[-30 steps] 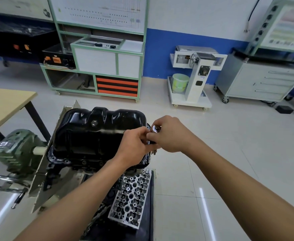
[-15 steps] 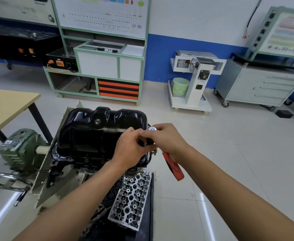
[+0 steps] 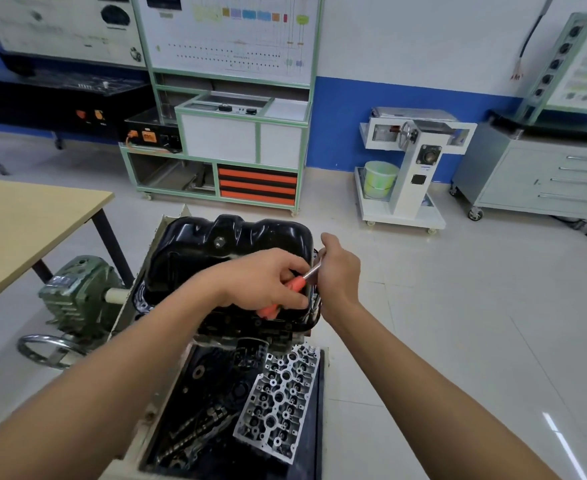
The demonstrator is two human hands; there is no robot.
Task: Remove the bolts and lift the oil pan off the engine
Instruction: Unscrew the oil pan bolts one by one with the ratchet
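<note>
Fingers of the left hand [image 3: 264, 282] curl round the orange-handled ratchet [image 3: 296, 283]; the right hand [image 3: 340, 271] clasps its metal end beside the black oil pan [image 3: 195, 252].

Views: one. Head-worn wide-angle camera, facing forward and down from above the engine's near side.
Close range: both forearms enter from the bottom corners. The left hand [image 3: 261, 284] and right hand [image 3: 340, 271] meet on the ratchet [image 3: 296, 284] at the right edge of the oil pan [image 3: 229, 244], at frame centre.
Far range: blue-banded wall [image 3: 406, 98] across the top.
</note>
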